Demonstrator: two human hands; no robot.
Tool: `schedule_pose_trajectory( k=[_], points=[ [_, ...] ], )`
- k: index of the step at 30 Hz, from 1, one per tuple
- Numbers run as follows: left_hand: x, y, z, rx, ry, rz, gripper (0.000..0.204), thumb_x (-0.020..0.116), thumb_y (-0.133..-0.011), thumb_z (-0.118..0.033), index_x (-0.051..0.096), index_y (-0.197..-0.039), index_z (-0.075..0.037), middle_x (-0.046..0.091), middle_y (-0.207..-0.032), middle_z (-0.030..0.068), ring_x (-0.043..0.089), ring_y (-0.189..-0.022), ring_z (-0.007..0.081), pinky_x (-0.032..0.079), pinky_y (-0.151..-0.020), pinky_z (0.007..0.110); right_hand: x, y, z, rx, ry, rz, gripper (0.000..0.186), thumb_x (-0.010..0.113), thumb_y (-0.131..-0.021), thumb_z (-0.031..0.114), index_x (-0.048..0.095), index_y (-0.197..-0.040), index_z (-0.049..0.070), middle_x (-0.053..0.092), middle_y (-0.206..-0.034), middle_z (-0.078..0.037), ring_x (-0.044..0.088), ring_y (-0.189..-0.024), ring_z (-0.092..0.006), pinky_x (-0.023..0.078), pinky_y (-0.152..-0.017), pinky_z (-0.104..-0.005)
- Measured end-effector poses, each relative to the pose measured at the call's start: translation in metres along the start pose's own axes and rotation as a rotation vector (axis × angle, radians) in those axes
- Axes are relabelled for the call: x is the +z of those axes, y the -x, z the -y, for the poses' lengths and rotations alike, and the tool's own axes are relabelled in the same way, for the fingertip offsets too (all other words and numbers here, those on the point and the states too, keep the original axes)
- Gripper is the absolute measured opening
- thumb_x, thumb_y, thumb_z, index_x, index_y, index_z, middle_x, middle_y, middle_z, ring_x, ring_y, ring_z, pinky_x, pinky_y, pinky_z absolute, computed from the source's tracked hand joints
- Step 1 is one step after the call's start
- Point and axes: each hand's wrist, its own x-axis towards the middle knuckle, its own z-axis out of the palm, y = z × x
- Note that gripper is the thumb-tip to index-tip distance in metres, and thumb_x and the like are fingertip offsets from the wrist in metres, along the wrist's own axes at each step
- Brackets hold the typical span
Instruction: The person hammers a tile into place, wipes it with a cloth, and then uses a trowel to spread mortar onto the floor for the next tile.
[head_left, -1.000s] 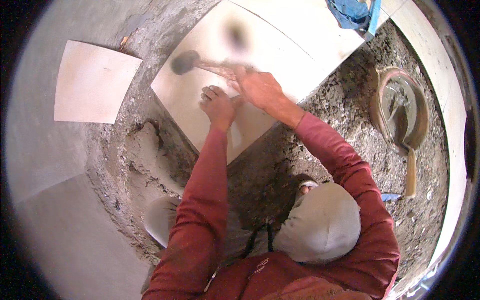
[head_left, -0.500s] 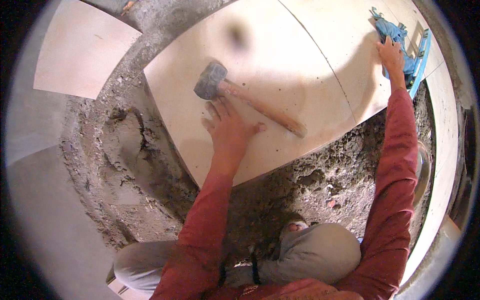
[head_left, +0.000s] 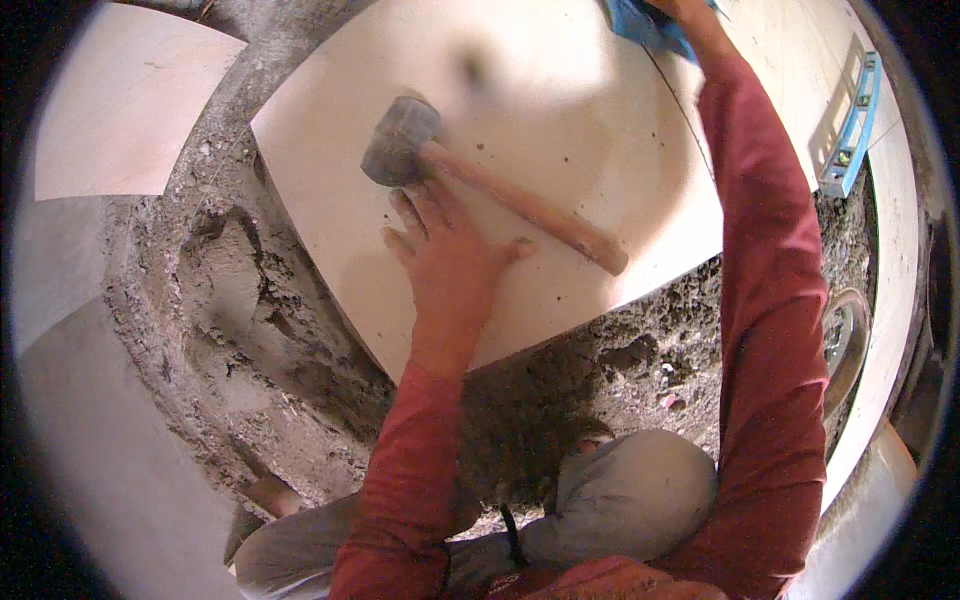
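Flatly, left fingers [head_left: 428, 212] spread wide on smooth tile [head_left: 560, 125] (wooden-handled mallet [head_left: 470, 176] alongside); right fingers [head_left: 667, 5] gripping crumpled cloth [head_left: 640, 26].

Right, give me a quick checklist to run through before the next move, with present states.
1. Left hand spread on the tile: ok.
2. Mallet off that tile: not ok, it lies there with its head by the left fingertips.
3. Right hand firmly gripping the blue cloth: cannot tell, the picture's top edge cuts the hand off.
4. Spirit level apart from both hands: ok, it lies far right.
5. Bucket fully in view: not ok, the right sleeve partly covers it.
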Motion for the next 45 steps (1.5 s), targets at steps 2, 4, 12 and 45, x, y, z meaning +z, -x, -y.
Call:
schedule_pose_trajectory(
  k=[2,4,12,45],
  points=[
    [0.003,0.001,0.001,0.003,0.016,-0.032,0.127,0.07,-0.071,-0.075,0.025,-0.15,0.014,0.029,-0.155,0.0348,0.024,-0.147,0.0529,0.028,-0.111,0.069,0.009,0.006,0.039,0.041,0.158,0.058,0.043,0.065,-0.092,0.037,0.068,-0.124,0.009,0.064,-0.123,-0.022,0.06,-0.115,-0.0387,0.045,-0.104,-0.0471],
    [0.004,-0.002,0.0,-0.005,-0.009,0.0,0.126,0.069,-0.072,-0.075,0.025,-0.15,0.014,0.027,-0.156,0.0349,0.024,-0.147,0.0532,0.028,-0.111,0.07,0.027,0.005,0.011,-0.081,0.215,0.03,0.04,0.064,-0.092,0.035,0.068,-0.122,0.008,0.064,-0.121,-0.021,0.061,-0.112,-0.0392,0.046,-0.101,-0.0478],
    [0.008,0.006,0.008,0.02,0.006,-0.087,0.126,0.069,-0.071,-0.076,0.027,-0.151,0.012,0.03,-0.155,0.033,0.027,-0.145,0.0527,0.03,-0.108,0.072,-0.044,0.102,0.054,-0.079,0.097,0.22,0.026,0.063,-0.091,0.023,0.068,-0.105,0.003,0.066,-0.107,-0.02,0.064,-0.099,-0.0373,0.05,-0.088,-0.0462],
    [0.007,0.006,0.005,0.03,0.029,-0.044,0.125,0.075,-0.074,-0.07,0.023,-0.152,0.012,0.03,-0.155,0.034,0.025,-0.146,0.0536,0.03,-0.109,0.071,-0.08,0.257,0.137,0.283,0.238,-0.134,0.052,0.06,-0.097,0.045,0.055,-0.142,0.02,0.053,-0.142,-0.012,0.042,-0.138,-0.0453,0.036,-0.109,-0.0621]
  ],
)
